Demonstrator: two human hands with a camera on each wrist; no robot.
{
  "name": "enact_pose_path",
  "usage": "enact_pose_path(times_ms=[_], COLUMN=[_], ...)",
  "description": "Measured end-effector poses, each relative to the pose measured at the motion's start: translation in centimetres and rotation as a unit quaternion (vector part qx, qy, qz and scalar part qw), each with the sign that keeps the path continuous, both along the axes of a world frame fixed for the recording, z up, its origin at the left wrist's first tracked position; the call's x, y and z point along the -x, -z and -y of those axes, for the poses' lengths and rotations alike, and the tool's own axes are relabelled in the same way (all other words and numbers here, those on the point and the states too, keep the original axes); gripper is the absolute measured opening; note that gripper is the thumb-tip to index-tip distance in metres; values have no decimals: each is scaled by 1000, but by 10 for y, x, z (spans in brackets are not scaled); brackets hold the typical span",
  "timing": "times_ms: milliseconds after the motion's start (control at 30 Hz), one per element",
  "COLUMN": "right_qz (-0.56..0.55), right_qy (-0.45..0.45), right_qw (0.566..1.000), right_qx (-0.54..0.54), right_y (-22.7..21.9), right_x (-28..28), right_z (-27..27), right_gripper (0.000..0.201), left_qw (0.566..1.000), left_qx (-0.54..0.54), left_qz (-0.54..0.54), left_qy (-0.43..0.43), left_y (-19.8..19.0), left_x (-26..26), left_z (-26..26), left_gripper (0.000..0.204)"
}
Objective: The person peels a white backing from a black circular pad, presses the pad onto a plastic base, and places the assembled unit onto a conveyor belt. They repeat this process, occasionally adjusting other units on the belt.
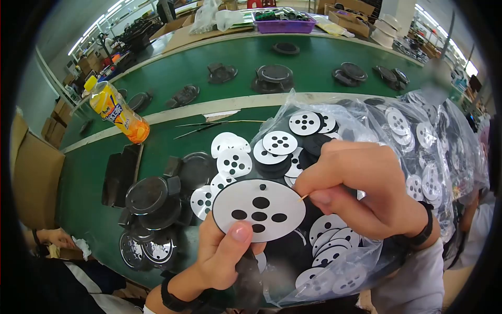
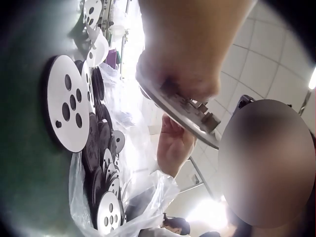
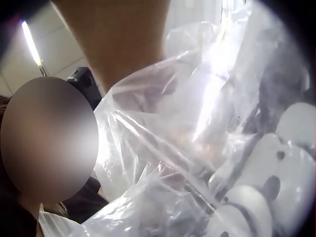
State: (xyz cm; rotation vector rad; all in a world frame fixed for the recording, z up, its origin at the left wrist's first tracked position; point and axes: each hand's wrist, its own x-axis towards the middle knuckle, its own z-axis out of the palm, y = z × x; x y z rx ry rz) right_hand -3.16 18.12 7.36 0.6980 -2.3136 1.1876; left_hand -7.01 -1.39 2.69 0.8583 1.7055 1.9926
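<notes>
In the head view my left hand [image 1: 222,259] holds a round part with a white face disc [image 1: 285,201], thumb pressed on its front edge. Black holes dot this face, with one small hole near the far rim. From the side, in the left wrist view, the held part [image 2: 180,116] shows a thin rim and small fittings on its underside. My right hand [image 1: 368,183] pinches a thin, pale, toothpick-like stick [image 1: 303,198] whose tip meets the disc's right edge. Clear plastic [image 3: 148,163] covers much of the right wrist view.
A clear plastic bag [image 1: 444,157] on the right holds many white and black discs. Dark round housings [image 1: 149,196] pile at the left, near a drink bottle [image 1: 119,112]. Tweezers [image 1: 201,128] lie behind loose white discs [image 1: 234,162]. More dark parts [image 1: 274,76] sit on the green surface beyond.
</notes>
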Motion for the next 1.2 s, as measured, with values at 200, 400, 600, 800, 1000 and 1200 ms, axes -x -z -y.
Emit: enact_pose_path(times_ms=[200, 400, 600, 800, 1000, 1200], right_qz=[-74, -97, -44, -110, -192, -190], right_qy=[18, 8, -5, 22, 85, 80], right_qw=[995, 993, 998, 992, 952, 968], right_qx=[-58, -59, -51, -61, -221, -142], right_y=[3, 4, 0, 7, 9, 18], right_x=[3, 5, 2, 5, 2, 5], right_z=[-4, -4, -4, -6, -3, 4], right_gripper=[14, 13, 15, 18, 17, 15], left_qw=[999, 999, 998, 998, 989, 987], left_qx=[4, 6, 24, 12, 49, 49], left_qz=[35, 23, 65, -12, -73, -98], left_qy=[-27, -37, -9, -55, -116, -117], left_y=[-1, 5, 1, 9, 7, 12], left_x=[-4, -3, 0, -1, -1, -1], left_z=[0, 0, 2, -1, -5, -4], left_gripper=[53, 60, 63, 54, 38, 37])
